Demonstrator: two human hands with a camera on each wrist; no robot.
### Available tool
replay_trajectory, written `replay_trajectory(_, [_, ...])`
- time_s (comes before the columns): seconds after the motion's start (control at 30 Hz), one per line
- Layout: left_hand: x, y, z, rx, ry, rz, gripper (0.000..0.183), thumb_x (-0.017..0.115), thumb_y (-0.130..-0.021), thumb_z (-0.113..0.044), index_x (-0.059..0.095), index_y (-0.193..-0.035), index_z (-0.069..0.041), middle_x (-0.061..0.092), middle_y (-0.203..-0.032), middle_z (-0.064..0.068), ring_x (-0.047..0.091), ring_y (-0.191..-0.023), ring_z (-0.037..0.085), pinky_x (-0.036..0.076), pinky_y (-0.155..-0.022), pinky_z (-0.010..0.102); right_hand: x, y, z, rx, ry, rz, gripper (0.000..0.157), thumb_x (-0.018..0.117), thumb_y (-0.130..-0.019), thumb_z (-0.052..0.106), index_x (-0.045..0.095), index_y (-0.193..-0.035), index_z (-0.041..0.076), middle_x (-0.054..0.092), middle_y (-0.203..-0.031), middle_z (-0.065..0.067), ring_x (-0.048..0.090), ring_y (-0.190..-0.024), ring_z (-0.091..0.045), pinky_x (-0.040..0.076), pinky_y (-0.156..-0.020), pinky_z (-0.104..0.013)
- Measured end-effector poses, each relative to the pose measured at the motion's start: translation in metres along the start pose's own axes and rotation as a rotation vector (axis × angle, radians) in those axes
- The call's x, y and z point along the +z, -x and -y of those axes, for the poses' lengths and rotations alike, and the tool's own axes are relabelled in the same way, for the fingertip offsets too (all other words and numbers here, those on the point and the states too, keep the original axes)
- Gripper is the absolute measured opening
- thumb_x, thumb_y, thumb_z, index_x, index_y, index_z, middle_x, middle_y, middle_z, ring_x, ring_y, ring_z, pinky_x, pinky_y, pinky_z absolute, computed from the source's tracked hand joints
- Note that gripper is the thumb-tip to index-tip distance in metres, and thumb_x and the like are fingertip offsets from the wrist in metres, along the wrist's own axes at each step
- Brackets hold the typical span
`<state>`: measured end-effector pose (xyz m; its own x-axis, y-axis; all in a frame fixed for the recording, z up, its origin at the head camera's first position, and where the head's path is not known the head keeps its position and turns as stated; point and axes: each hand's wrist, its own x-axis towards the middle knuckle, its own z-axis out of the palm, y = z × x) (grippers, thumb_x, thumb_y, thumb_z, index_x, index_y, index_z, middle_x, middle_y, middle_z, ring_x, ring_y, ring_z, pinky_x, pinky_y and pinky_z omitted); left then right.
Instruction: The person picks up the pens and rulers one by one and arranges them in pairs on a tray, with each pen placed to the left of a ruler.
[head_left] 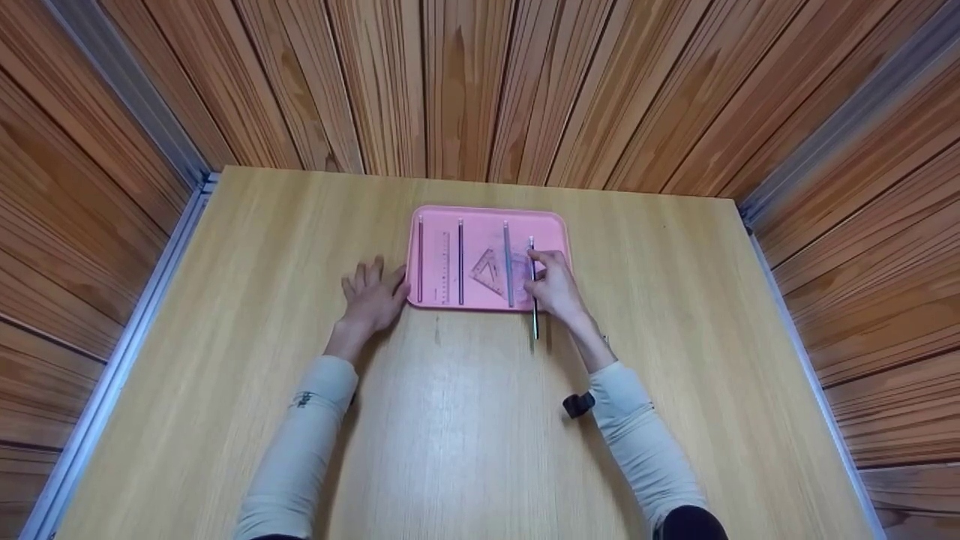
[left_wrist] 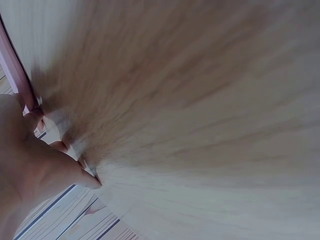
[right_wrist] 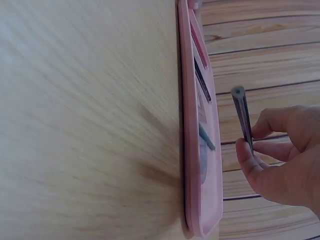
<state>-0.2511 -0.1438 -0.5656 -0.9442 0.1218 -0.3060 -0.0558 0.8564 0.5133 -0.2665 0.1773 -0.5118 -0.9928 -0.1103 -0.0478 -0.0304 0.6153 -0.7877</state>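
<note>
My right hand [head_left: 559,289] pinches a dark pencil [head_left: 535,326] between thumb and fingers, over the right end of a pink tray [head_left: 480,223]. In the right wrist view the pencil [right_wrist: 242,112] is raised off the tray, its flat end towards the camera. My left hand [head_left: 373,300] rests with spread fingers on the table, the thumb side against the tray's left edge. Inside the tray lie a dark red pencil [head_left: 421,262], a clear ruler [head_left: 445,266], a dark pencil [head_left: 460,262], a clear set square [head_left: 487,271] and a grey-green pencil [head_left: 509,270]. A clear purplish piece [head_left: 520,271] is partly hidden by my right hand.
The tray sits towards the far side of a wooden table [head_left: 450,420]. Wood-panelled walls [head_left: 465,90] stand behind and at both sides, with metal rails [head_left: 127,337] along the table's side edges. A black wrist device [head_left: 577,406] juts from the right sleeve.
</note>
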Motion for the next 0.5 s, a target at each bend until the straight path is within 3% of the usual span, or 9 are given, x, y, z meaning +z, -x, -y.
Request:
replay_trajectory(0.23, [0.0, 0.0, 0.0, -0.012, 0.003, 0.0, 0.058, 0.025, -0.105, -0.053, 0.023, -0.159, -0.03, -0.007, -0.168, 0.014, -0.017, -0.151, 0.044, -0.019, -0.115, 0.066, -0.005, -0.017, -0.01, 0.029, 0.002, 0.01, 0.067, 0.059, -0.081, -0.01, 0.044, -0.145, -0.006, 0.046, -0.136, -0.026, 0.061, -0.099, -0.03, 0.045, -0.067, -0.016])
replay_trajectory(0.37, [0.001, 0.0, 0.0, -0.001, -0.01, -0.005, 0.058, 0.027, -0.105, -0.052, 0.023, -0.159, -0.029, -0.005, -0.168, 0.016, -0.016, -0.151, 0.045, -0.017, -0.115, 0.067, -0.004, -0.025, -0.017, 0.027, 0.021, -0.026, 0.061, 0.057, -0.082, -0.01, 0.05, -0.142, -0.005, 0.05, -0.132, -0.026, 0.061, -0.097, -0.026, 0.044, -0.069, -0.015])
replay_trajectory(0.5, [0.0, 0.001, 0.0, 0.005, -0.019, -0.011, 0.059, 0.028, -0.105, -0.052, 0.024, -0.159, -0.028, -0.004, -0.168, 0.016, -0.016, -0.151, 0.045, -0.016, -0.115, 0.068, -0.003, -0.031, -0.023, 0.038, 0.03, -0.071, 0.053, 0.057, -0.083, -0.009, 0.054, -0.137, -0.007, 0.053, -0.126, -0.025, 0.06, -0.093, -0.025, 0.047, -0.076, -0.023])
